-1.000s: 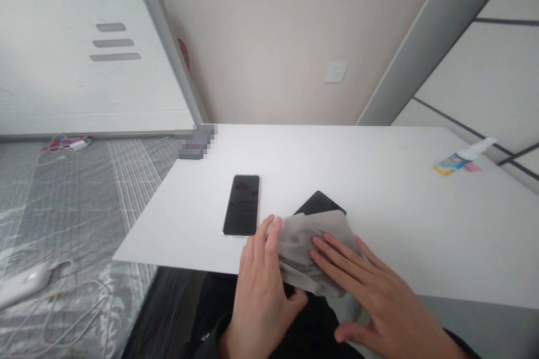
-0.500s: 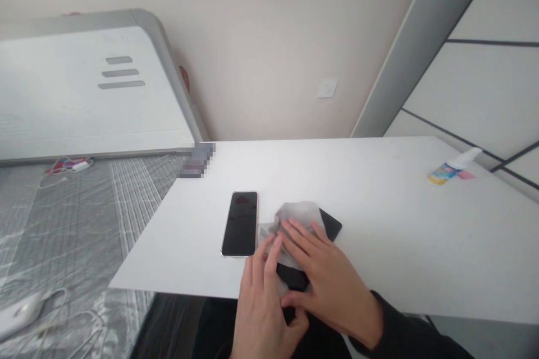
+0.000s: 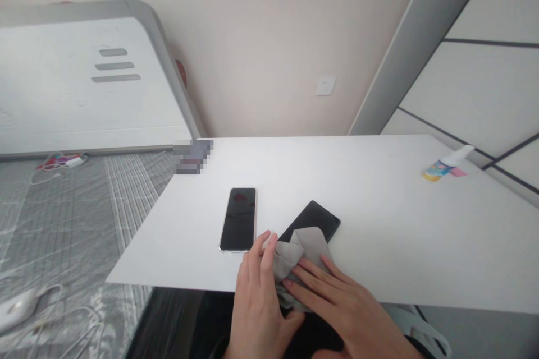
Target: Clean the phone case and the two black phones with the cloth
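A black phone [image 3: 316, 215] lies slanted on the white table near its front edge, only its far end uncovered. Over its near part spreads a crumpled grey cloth [image 3: 314, 242]. My right hand [image 3: 347, 300] presses this cloth down with fingers stretched out flat. At the phone's left side, my left hand [image 3: 259, 297] steadies it, fingers bent along the edge and thumb low down; the cloth partly hides that contact. Just left of my hands a second phone [image 3: 239, 219], dark-screened with a light rim, lies face up.
A spray bottle [image 3: 447, 164] lies at the table's [image 3: 370, 179] right side beside a small pink piece. A blurred-out dark item [image 3: 192, 157] rests at the back left corner. Left of the table is a bed with a grey cover [image 3: 84, 219], cables and a white device [image 3: 19, 308].
My right hand has drawn the cloth toward me, down the black phone, baring its far end. My left hand stays at the phone's side. The view has shifted slightly.
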Demonstrator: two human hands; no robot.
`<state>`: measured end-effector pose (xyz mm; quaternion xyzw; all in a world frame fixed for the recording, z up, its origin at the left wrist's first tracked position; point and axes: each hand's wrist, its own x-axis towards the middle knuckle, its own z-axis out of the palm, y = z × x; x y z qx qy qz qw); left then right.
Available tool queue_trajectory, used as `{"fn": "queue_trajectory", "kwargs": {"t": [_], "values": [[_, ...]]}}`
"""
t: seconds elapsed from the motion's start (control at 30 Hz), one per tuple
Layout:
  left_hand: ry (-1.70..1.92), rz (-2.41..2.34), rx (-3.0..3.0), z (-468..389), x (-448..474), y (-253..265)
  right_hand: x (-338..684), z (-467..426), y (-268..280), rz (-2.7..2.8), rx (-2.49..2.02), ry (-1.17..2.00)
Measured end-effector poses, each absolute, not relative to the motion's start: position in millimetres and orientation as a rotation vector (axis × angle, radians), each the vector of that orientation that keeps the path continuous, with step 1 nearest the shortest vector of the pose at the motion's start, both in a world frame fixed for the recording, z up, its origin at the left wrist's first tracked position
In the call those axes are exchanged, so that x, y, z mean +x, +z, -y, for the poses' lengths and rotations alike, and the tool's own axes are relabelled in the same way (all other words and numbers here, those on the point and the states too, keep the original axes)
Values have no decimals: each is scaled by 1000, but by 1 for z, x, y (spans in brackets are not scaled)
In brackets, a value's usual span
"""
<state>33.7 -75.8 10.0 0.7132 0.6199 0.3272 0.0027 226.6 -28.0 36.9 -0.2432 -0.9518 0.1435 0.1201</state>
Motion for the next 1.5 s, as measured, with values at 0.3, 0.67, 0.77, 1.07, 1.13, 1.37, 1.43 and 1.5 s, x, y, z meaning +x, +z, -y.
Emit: {"fn": "queue_trajectory", "kwargs": {"t": [0.3, 0.67, 0.77, 1.07, 1.13, 1.37, 1.43, 1.5], "values": [[1037, -1993, 2295, 74, 36, 11, 265, 0, 19, 2639, -1011, 78], [1069, -1982, 2297, 68, 35, 9, 202, -27, 17, 2595, -1157, 57], [1093, -1966, 2306, 68, 33, 8, 193, -11, 24, 2676, -1044, 278], [1060, -1992, 2329, 72, 31, 5, 205, 19, 42, 2719, -861, 756], [1061, -2005, 2291, 72, 31, 4, 210, 20, 43, 2747, -822, 707], [999, -1987, 2292, 71, 30, 9, 237, 19, 30, 2688, -827, 449], [1013, -1997, 2297, 71, 31, 11, 250, 13, 23, 2620, -896, 381], [1021, -2010, 2299, 70, 33, 12, 262, 3, 18, 2576, -996, 305]]}}
